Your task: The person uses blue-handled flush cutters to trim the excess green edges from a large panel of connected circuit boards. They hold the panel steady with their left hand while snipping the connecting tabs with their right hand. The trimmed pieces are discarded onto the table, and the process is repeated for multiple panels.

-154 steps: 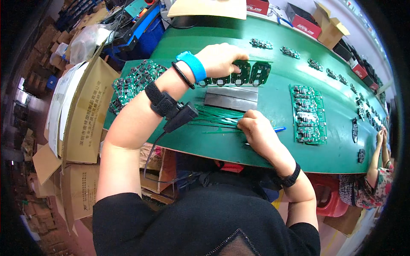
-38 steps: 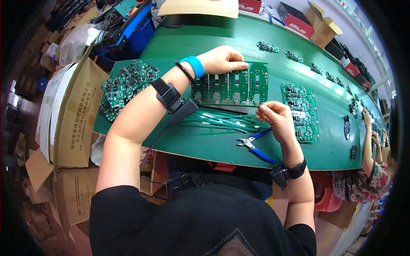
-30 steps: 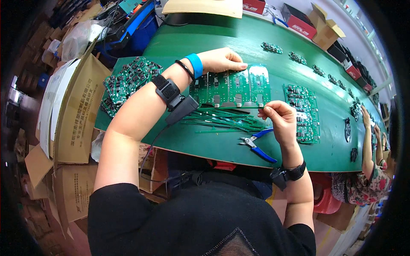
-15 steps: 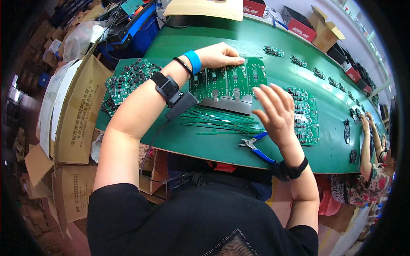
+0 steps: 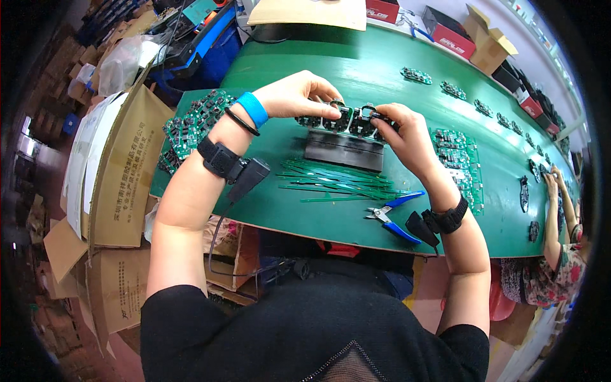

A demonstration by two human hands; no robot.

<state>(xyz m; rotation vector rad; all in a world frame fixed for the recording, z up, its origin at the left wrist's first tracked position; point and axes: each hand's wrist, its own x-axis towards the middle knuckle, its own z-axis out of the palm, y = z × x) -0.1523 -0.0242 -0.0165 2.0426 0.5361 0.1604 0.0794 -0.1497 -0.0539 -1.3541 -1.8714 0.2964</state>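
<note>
My left hand [image 5: 299,94] is closed on the left part of a circuit board panel [image 5: 347,121], thumb and fingers gripping its edge. At the panel's right end, my right hand [image 5: 407,130] pinches it with thumb and fingers. Black components face up on the panel, which is held just above and behind a dark block [image 5: 344,151] on the table. Closer to me lies a loose pile of thin green board strips [image 5: 337,181]. Blue-handled cutting pliers [image 5: 396,216] rest with jaws apart near the front edge, below my right forearm.
Populated circuit boards are heaped on the left of the green table [image 5: 299,60], and more boards [image 5: 459,167] lie stacked to the right. Small board assemblies [image 5: 453,89] form a row toward the far right, where a co-worker's hands [image 5: 555,181] are busy. A cardboard box [image 5: 121,178] stands at left.
The panel has turned from its flat green side to its component side. My right hand, previously open and apart from it, now grips its right end. My left wrist has shifted left.
</note>
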